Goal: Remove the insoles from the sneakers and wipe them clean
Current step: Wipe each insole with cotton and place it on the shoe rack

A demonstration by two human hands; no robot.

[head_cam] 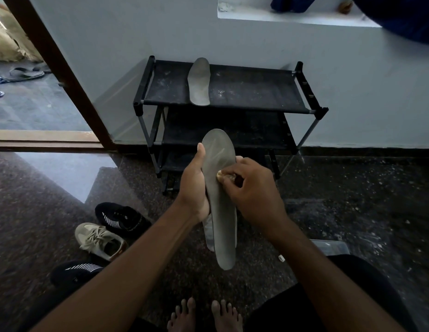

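Our right hand (253, 188) hides most of the cloth (220, 174); behind the held insole (220, 212), we glimpse what may be another insole (208, 233).

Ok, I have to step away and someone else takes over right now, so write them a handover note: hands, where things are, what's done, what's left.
Left hand: grips the grey insole by its edge, held up over the floor.
Right hand: pinches a pale wad against the insole's face.
Second insole: lies on the top shelf of the black rack.
Beige sneaker and two black sneakers: on the floor, left.
Done: two insoles out.
Left: finish wiping the held one; whether the shelf one is clean, or other insoles remain, cannot be told.
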